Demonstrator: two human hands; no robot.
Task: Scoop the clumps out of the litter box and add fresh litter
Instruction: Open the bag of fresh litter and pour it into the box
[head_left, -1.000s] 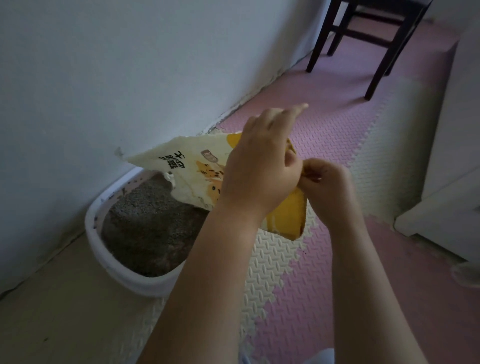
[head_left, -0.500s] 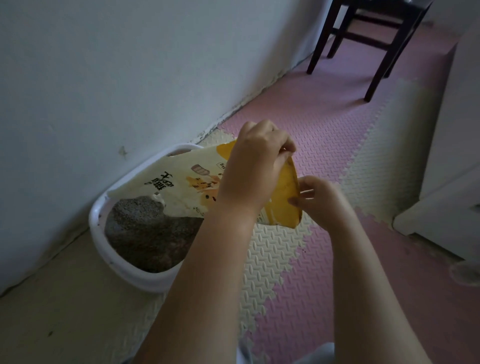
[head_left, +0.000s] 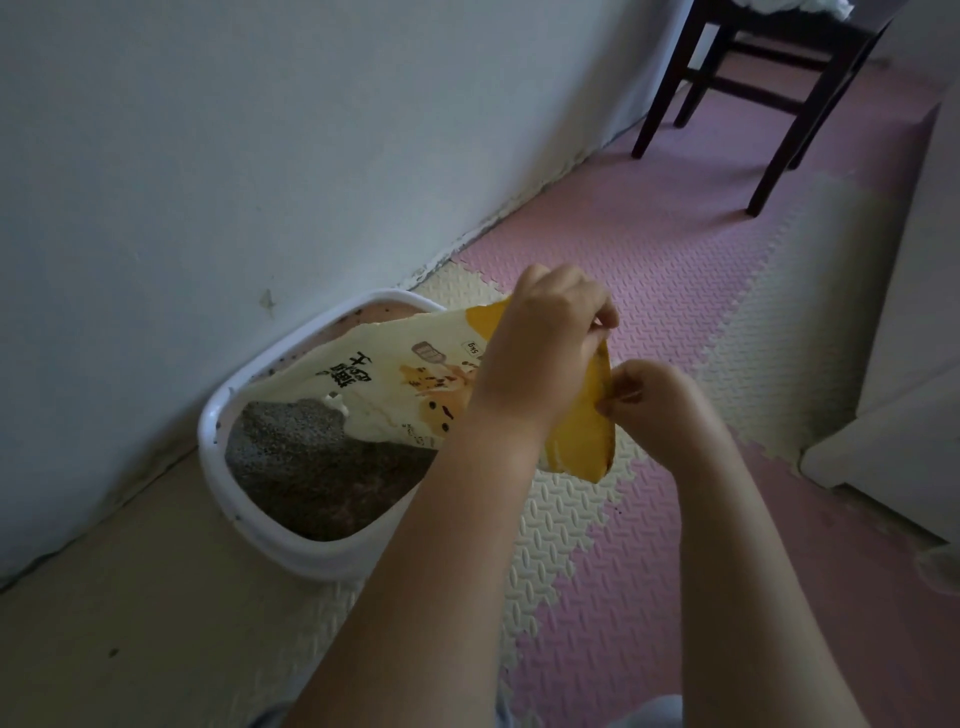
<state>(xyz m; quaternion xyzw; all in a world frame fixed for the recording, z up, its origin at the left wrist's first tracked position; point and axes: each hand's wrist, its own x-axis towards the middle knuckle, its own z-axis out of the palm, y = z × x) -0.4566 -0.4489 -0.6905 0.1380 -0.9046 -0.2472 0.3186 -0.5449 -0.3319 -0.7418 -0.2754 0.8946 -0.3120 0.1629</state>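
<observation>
Foam-tiled floor (head_left: 649, 270) along a pale wall. The litter bag (head_left: 384, 384) covers the far half of the white litter box (head_left: 291, 551); grey litter (head_left: 291, 447) shows in the near half. The left forearm hides part of the bag's print. The left hand (head_left: 540, 343) grips the bag's upper yellow end with curled fingers. The right hand (head_left: 654, 405) pinches the yellow edge just beside it. A dark chair (head_left: 779, 78), cut off at the top, stands well behind.

On the cream-and-yellow litter bag (head_left: 384, 382), a small "5kg" (upside down), beside large black characters, unreadable.
</observation>
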